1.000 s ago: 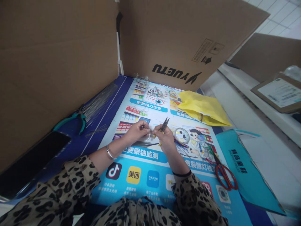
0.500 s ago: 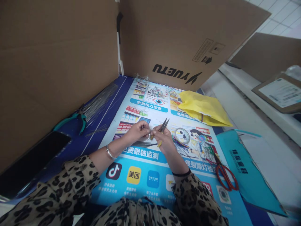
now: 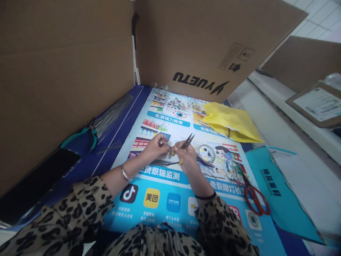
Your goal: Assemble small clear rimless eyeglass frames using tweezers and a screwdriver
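My left hand is closed in a pinch on a small piece of silvery wire work, whose exact shape is blurred. Close beside it, my right hand is wrapped round yellow-handled needle-nose pliers, their jaws pointing up and away from me. The thumb and finger of that hand meet near the wire piece; whether they grip it I cannot tell. Below the hands, thin dark wires lie on a clear bag. Right of my right hand are a round spool and coloured wires.
Cardboard panels wall the back and left. Red-handled scissors, a teal bag and a yellow pouch lie to the right. Teal-handled pliers, straight wires and a black phone lie left. Wire pieces sit at the back.
The left hand has shifted slightly up and left, and the silvery wire piece between the hands has turned. The pliers stay in the right hand, tilted slightly more to the right.
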`<state>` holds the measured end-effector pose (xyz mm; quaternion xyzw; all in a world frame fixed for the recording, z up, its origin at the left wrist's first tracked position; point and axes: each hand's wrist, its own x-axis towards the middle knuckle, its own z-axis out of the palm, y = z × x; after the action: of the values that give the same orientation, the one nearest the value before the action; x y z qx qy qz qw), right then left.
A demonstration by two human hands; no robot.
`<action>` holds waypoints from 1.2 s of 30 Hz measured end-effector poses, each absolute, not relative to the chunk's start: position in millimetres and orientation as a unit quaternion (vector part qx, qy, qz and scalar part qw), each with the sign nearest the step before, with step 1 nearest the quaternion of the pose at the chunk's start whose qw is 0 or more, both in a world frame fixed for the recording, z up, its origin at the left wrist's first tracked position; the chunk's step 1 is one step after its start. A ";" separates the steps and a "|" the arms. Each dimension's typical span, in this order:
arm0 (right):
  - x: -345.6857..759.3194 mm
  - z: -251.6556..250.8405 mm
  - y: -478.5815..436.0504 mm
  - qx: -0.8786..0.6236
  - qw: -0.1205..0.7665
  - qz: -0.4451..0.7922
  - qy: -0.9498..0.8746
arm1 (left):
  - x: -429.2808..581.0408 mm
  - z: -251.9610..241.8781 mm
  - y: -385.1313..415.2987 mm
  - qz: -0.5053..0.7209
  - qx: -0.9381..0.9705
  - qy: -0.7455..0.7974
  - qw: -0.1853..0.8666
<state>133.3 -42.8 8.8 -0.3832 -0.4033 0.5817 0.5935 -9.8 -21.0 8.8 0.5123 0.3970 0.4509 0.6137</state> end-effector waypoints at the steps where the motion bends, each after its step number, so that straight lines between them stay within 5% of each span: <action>1: 132.9 8.5 -42.7 -0.388 0.594 0.574 -0.409 | -9.6 9.8 -21.3 0.448 0.509 0.399 0.617; 18: 134.7 5.0 -40.4 -0.425 0.598 0.544 -0.408 | -12.5 5.6 -20.2 0.391 0.501 0.377 0.673; 28: 140.4 -2.2 -38.0 -0.471 0.582 0.478 -0.459 | -14.8 3.2 -20.0 0.316 0.642 0.398 0.574; 36: 142.7 1.4 -38.3 -0.497 0.569 0.451 -0.476 | -14.9 4.5 -20.4 0.324 0.579 0.382 0.643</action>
<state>142.7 -38.3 1.4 -0.4968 -0.4758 0.4507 0.5690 -14.9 -20.4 4.5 0.5793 0.3817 0.3240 0.6432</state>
